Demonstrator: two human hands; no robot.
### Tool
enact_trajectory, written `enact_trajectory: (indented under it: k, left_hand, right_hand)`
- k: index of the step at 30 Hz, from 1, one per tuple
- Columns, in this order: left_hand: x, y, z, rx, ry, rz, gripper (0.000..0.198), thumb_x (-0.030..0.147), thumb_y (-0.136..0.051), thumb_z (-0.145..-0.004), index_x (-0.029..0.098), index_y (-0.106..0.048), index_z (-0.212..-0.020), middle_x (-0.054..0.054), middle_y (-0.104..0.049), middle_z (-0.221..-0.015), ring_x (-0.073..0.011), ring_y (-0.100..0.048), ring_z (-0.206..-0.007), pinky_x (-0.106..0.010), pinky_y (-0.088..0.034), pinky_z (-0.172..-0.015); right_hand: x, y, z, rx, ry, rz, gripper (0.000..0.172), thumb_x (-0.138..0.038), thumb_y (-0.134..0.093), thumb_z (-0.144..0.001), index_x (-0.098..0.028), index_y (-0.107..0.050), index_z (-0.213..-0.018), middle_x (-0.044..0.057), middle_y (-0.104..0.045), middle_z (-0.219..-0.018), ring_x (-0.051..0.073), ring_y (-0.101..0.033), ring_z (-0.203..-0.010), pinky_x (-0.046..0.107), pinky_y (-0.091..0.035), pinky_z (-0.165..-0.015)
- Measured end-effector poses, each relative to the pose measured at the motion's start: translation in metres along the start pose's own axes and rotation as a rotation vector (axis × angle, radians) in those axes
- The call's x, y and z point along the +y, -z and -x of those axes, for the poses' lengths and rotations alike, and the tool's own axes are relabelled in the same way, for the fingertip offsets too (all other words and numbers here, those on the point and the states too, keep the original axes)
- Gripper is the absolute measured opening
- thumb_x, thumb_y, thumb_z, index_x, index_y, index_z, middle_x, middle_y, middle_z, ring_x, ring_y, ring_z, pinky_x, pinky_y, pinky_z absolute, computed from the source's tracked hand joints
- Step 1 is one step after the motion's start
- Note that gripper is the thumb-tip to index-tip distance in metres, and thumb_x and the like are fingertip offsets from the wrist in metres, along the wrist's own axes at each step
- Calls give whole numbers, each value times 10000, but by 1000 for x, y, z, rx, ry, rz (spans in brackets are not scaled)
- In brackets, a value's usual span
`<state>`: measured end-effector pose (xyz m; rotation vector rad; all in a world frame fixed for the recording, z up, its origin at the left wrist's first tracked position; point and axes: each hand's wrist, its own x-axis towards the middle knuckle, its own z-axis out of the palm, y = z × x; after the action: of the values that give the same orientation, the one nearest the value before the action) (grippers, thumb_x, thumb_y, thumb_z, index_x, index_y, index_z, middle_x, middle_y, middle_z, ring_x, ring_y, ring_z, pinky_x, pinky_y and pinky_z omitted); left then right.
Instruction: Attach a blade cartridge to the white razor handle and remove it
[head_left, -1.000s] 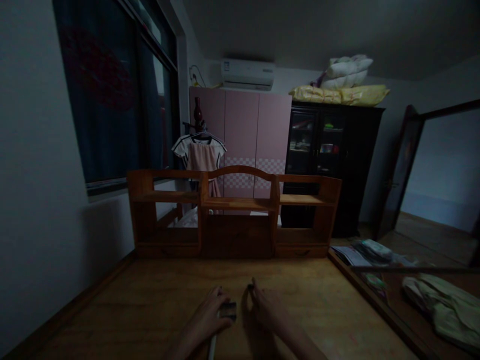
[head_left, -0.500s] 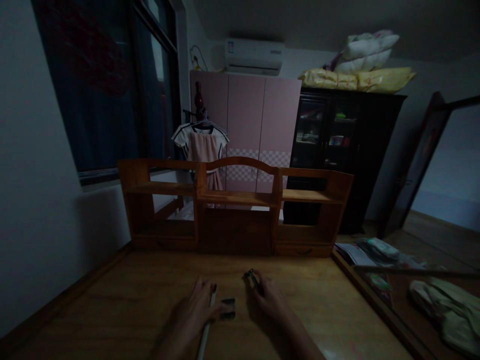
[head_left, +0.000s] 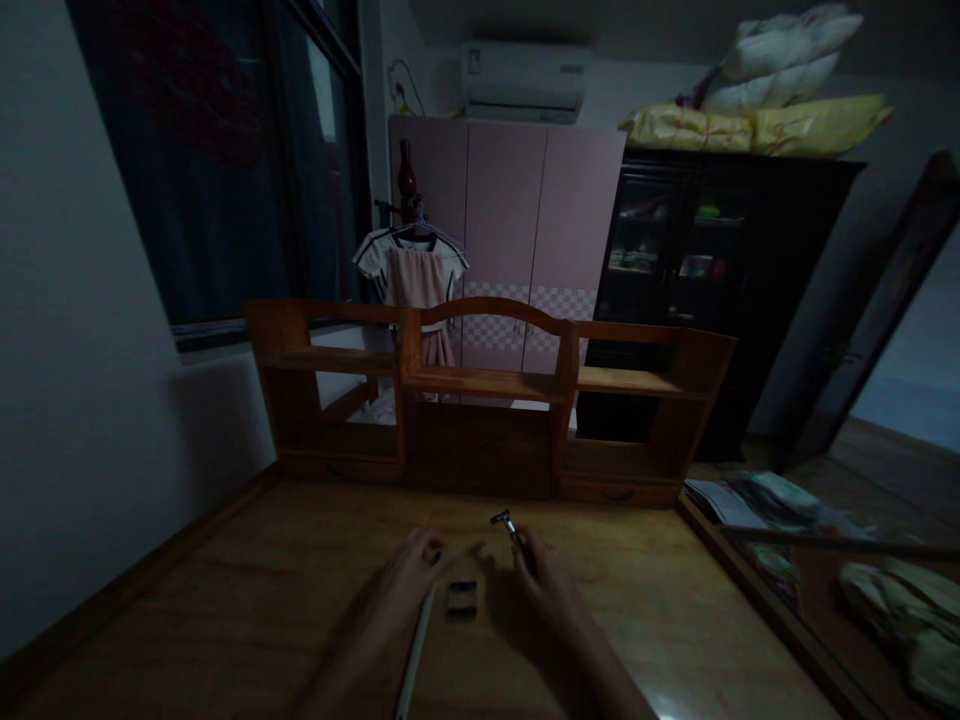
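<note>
On the wooden desk (head_left: 225, 610) my left hand (head_left: 409, 580) lies over a thin white stick (head_left: 415, 650), fingers curled around it. My right hand (head_left: 547, 585) is closed on a small dark tool with a metal tip (head_left: 504, 522) that pokes up past the fingers. Between the two hands a small dark rectangular block (head_left: 461, 598) rests on the desk, touched by neither hand. The room is dim and fine detail is hard to read.
A wooden shelf unit (head_left: 487, 400) stands along the back of the desk. To the right lie papers and cloth (head_left: 780, 500). A window (head_left: 210, 160) fills the left wall; pink wardrobe (head_left: 510, 220) and dark cabinet (head_left: 712, 280) stand behind.
My left hand let go of the dark block and drew slightly left; the block now lies alone. My right hand lifted the tool a little forward. The view tilted.
</note>
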<state>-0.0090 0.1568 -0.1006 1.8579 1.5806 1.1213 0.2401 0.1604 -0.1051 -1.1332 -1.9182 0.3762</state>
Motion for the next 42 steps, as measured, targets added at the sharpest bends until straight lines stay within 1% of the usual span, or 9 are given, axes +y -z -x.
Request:
enact_trajectory:
  k: [2, 5, 7, 10, 15, 22, 30, 36, 42]
  left_hand:
    - [7, -9, -26, -61, -4, 236, 411, 540, -496, -777, 160, -621, -869, -76, -629, -877, -205, -580, -836, -293, -436, -757]
    - [13, -27, -54, -238, 58, 554, 482, 560, -519, -766, 119, -642, -917, -109, -664, -902, -203, -610, -810, -296, -466, -742]
    - [12, -39, -61, -318, 93, 689, 512, 556, -563, -745, 102, -651, -965, -133, -670, -963, -208, -621, -837, -301, -471, -765]
    - [8, -51, -60, -325, 82, 774, 488, 500, -622, -731, 99, -657, -1007, -142, -662, -1019, -222, -612, -909, -306, -468, -802]
    - [3, -53, -54, -288, 87, 822, 441, 412, -707, -676, 111, -672, -996, -128, -676, -990, -223, -620, -900, -329, -468, -841]
    - [1, -56, -51, -229, 46, 742, 394, 422, -678, -696, 106, -683, -932, -105, -698, -862, -201, -639, -780, -314, -493, -767]
    - [3, -59, -47, -196, 83, 754, 432, 459, -662, -702, 106, -672, -950, -105, -693, -879, -203, -640, -776, -304, -500, -738]
    - [18, -53, -40, -246, 95, 720, 407, 465, -650, -710, 104, -689, -892, -99, -695, -833, -209, -638, -765, -301, -492, -739]
    - [27, -52, -31, -380, 89, 700, 405, 478, -622, -724, 126, -700, -908, -94, -693, -904, -227, -618, -843, -324, -472, -789]
  right_hand:
    - [-1, 0, 0, -14, 13, -20, 321, -313, -376, -930, -202, -485, -1211, 81, -638, -891, 212, -609, -768, 305, -469, -706]
    - [-3, 2, -1, -17, 37, -53, 311, -285, -375, -927, -202, -486, -1205, 89, -608, -1020, 212, -585, -886, 297, -453, -773]
    - [-3, 3, -2, -28, 40, -52, 288, -269, -383, -919, -202, -512, -1168, 85, -596, -1043, 213, -567, -920, 294, -444, -795]
    - [-4, 4, -3, -51, 17, -23, 274, -248, -378, -911, -204, -532, -1134, 81, -594, -1022, 216, -560, -909, 294, -440, -792]
    - [-10, 5, -5, -62, -4, -25, 265, -226, -358, -914, -207, -529, -1115, 79, -584, -997, 209, -555, -892, 292, -434, -784]
    - [-13, 11, -4, -103, 19, -54, 265, -173, -384, -886, -202, -524, -1109, 80, -570, -1014, 204, -533, -930, 293, -417, -806]
    - [-14, 12, -5, -103, 23, -31, 256, -155, -441, -842, -184, -536, -1078, 75, -564, -988, 195, -518, -915, 283, -406, -807]
    - [-16, 12, -5, -77, -17, -68, 190, -273, -459, -876, -182, -583, -989, 60, -580, -921, 185, -528, -877, 270, -412, -779]
    - [-18, 12, -4, -175, -167, -222, 319, -402, -454, -892, -146, -637, -842, 43, -609, -770, 157, -548, -726, 220, -404, -637]
